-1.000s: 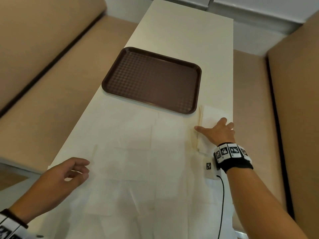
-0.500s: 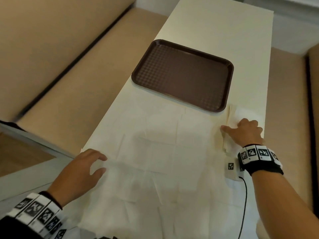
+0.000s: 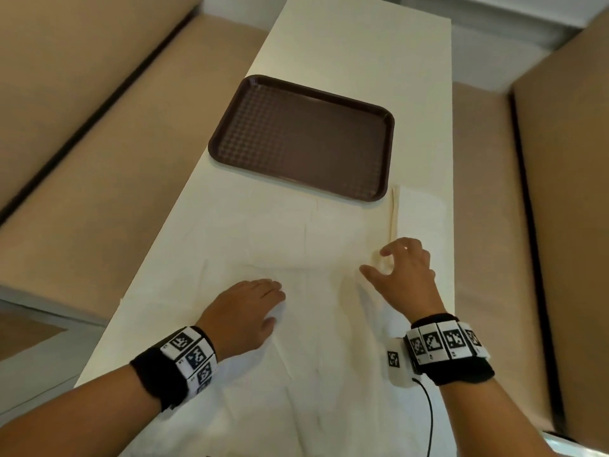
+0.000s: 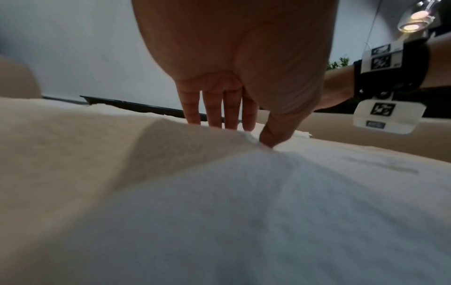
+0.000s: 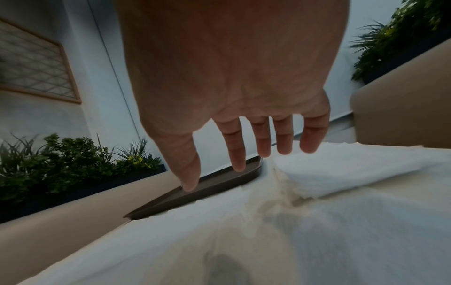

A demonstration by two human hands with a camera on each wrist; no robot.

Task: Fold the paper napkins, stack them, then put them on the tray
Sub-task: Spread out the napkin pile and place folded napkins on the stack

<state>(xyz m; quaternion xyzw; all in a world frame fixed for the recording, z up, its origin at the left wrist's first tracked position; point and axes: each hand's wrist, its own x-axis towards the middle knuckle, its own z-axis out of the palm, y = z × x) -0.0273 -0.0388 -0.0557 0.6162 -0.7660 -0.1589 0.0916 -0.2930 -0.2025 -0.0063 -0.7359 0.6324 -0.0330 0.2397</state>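
Now, left hand: my left hand (image 3: 245, 310) lies palm down on the spread white paper napkins (image 3: 263, 245) toward the near end of the long cream table (image 3: 356, 44); fingers straight and close together, released, gripping nothing. In the left wrist view the fingertips (image 4: 214, 119) and thumb tip press into the soft paper, which rises in a ridge just left of them.
Right hand: my right hand (image 3: 403, 272) hovers above the napkins near the table's right edge, fingers spread and slightly bent, thumb out to the left, holding nothing. The right wrist view shows the fingertips (image 5: 238, 162) clear of the paper.
Spread napkins: unfolded white sheets overlap across the near half of the table, from its left edge to its right edge, creased and lightly wrinkled.
Folded napkins: a small stack of folded white paper napkins (image 3: 420, 209) lies by the right edge of the table, just beyond my right hand and just beside the tray's near right corner.
Tray: the dark brown rectangular plastic tray (image 3: 227, 136) with a textured floor sits in the middle of the table, beyond the spread napkins, with no napkins on it.
Wrists: black bands with black-and-white marker tiles (image 3: 194, 354) on both; a thin black cable (image 3: 428, 413) hangs from the right one.
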